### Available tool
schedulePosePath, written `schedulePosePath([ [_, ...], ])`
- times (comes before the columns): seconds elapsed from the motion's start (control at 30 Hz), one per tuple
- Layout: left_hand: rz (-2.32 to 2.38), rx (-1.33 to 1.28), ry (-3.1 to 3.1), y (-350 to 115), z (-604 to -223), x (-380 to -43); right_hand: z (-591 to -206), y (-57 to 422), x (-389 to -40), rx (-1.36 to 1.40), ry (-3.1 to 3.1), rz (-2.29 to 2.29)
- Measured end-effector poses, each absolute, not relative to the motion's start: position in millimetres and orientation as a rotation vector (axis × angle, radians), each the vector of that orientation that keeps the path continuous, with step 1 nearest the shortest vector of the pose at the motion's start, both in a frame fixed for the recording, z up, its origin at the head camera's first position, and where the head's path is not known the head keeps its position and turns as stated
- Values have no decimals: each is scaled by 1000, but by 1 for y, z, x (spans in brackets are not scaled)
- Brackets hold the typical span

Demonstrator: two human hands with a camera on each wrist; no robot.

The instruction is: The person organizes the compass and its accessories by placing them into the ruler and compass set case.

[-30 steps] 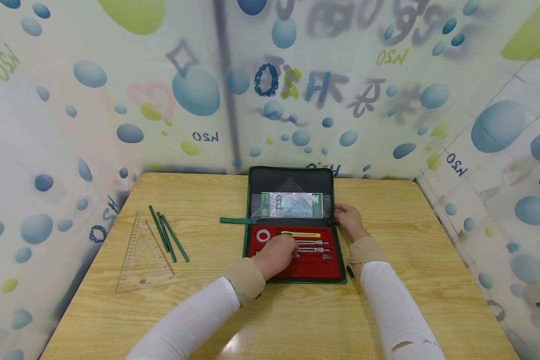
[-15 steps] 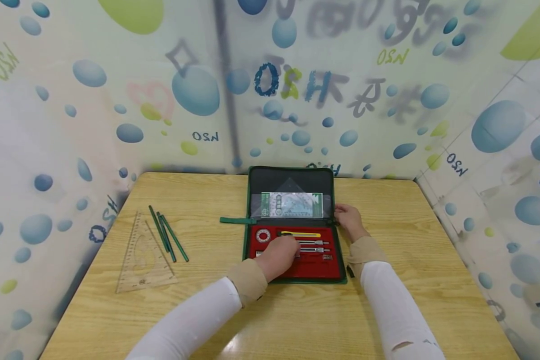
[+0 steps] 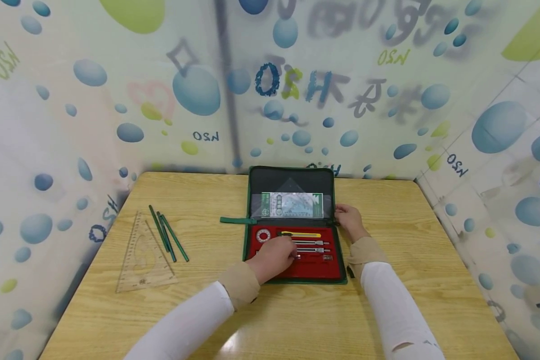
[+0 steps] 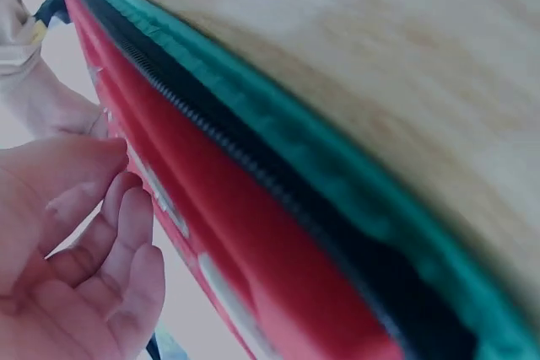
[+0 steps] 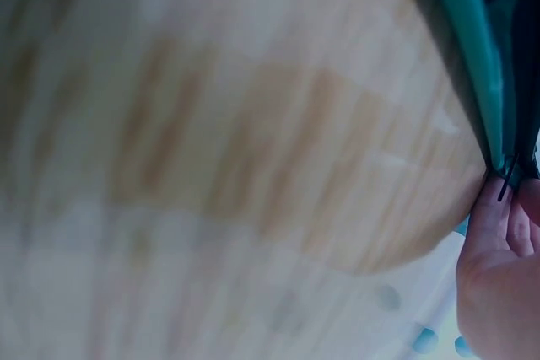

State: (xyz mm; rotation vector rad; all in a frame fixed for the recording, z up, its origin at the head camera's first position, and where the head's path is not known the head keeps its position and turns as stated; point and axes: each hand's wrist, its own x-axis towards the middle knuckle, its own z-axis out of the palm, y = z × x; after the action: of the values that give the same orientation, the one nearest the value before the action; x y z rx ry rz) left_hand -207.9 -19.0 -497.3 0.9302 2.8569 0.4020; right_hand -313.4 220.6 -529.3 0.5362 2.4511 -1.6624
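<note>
A green zip case (image 3: 292, 172) of drawing instruments lies unfolded on the table, its lid against the wall. My left hand (image 3: 274, 257) is over its red tray (image 3: 315, 270), fingertips at the metal compass parts (image 3: 312, 250). In the left wrist view the fingers (image 4: 135, 225) are loosely bent, with nothing visible between them and the thumb. My right hand (image 3: 350, 220) grips the case's right edge near the hinge; a dark zipper pull (image 5: 507, 179) shows by its fingers in the right wrist view. The tray also holds a yellow-handled cutter (image 3: 306, 234) and a round white dial (image 3: 263, 235).
Left on the wooden table (image 3: 207, 200) lie a clear set square (image 3: 146, 267) and several green pencils (image 3: 166, 232). A green strap (image 3: 236, 220) sticks out left of the case. A clear pocket with a printed card (image 3: 292, 205) is in the lid. Patterned walls surround the table.
The left hand shifts slightly right, then back left over the tray. The right hand stays at the case's edge. Set square and pencils have not moved.
</note>
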Motion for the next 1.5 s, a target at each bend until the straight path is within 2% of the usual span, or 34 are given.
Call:
schedulePosePath([
  [0.23,508,799,2946,-51,-489,-211,-530,222,-314,560,2428,-1695],
  [0.57,757,323,3105,-140,-477,-223,-529,223,-315,566,2435,-1691],
  [1.03,723,-286,3062,-258,-487,-221,-533,221,-319,579,2448,-1660],
  [1.27,559,-417,3000,-290,-494,-221,-532,220,-316,566,2488,-1641],
  [1.5,524,-532,2888,-300,-494,-221,-530,219,-316,572,2472,-1645],
])
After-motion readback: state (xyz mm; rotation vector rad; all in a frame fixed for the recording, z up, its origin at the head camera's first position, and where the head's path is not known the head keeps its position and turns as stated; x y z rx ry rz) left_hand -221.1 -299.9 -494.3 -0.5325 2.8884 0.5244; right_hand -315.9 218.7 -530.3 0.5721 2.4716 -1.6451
